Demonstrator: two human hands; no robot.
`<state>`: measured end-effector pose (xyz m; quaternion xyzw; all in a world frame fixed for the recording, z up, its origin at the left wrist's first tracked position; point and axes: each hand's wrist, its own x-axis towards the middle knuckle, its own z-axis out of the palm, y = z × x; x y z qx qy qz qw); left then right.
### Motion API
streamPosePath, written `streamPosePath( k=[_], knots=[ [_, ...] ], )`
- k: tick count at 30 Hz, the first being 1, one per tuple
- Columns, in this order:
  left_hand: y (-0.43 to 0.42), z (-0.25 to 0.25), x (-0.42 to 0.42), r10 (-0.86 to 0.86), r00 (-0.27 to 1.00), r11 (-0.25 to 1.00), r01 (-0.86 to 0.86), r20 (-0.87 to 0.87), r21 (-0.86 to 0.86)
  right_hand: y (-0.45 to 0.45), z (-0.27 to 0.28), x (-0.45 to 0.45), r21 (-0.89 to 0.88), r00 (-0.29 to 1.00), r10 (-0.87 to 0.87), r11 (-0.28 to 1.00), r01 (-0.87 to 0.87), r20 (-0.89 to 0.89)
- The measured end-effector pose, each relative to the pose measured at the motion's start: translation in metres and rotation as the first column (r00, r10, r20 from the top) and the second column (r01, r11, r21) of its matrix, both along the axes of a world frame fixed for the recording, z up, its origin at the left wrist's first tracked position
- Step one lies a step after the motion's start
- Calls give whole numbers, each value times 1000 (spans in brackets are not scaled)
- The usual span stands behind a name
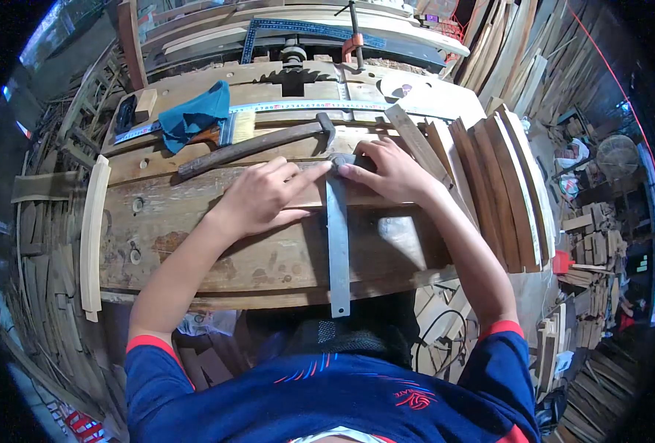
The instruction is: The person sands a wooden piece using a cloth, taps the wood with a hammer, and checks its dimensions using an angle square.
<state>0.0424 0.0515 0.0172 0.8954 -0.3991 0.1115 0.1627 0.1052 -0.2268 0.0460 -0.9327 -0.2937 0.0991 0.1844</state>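
A metal bevel or square with a long blade [338,244] lies across the wooden workbench [194,251], its end with a hole reaching past the front edge. My right hand [390,171] is closed on the tool's short upper part, thumb near the pivot. My left hand [268,193] rests to the left of the blade, index finger stretched to the pivot and thumb spread lower down. Just above my hands lies a hammer [261,144], its head beside my right fingers.
Behind the hammer are a blue cloth [194,117], a brush [243,127] and a long ruler [290,105]. Wooden boards [501,188] stand at the bench's right. A pale strip [93,236] lies along the left edge. A clamp [355,40] stands at the back.
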Motion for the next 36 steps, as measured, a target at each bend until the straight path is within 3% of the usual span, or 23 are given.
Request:
streamPosePath(
  k=[5, 7, 12, 16, 20, 21, 24, 29, 32, 36],
  knots=[
    [9, 6, -17, 41, 999, 999, -41, -19, 22, -6, -13, 2, 50, 998, -37, 998, 35, 55],
    [16, 6, -36, 65, 997, 998, -65, -34, 5, -5, -7, -2, 56, 996, -94, 994, 94, 1],
    [61, 19, -114, 370, 914, 927, -376, -167, 1, 0, -13, -1, 174, 999, -33, 984, 27, 31],
    [94, 36, -173, 648, 718, 745, -667, -254, 15, 1, -24, -7, 148, 988, -41, 989, 19, 149],
    [114, 46, -202, 905, 318, 350, -934, -283, 68, 0, -31, -6, 83, 979, -26, 997, 10, 201],
    [122, 46, -205, 904, 302, 322, -946, -304, 19, 0, -31, -6, 90, 972, 6, 996, -28, 237],
    [140, 37, -213, 967, 199, 200, -980, -161, -9, 1, -27, -11, 131, 978, -7, 991, -21, 209],
    [169, 17, -206, 995, 98, 99, -994, 34, -41, 2, -25, -12, 134, 981, -5, 991, -22, 195],
    [183, 8, -188, 998, 17, 17, -1000, 54, -2, 1, -27, -13, 145, 978, -4, 989, -27, 209],
    [194, 1, -179, 993, 15, 15, -1000, 120, -5, 0, -26, -13, 166, 979, 7, 985, -41, 202]
  ],
)
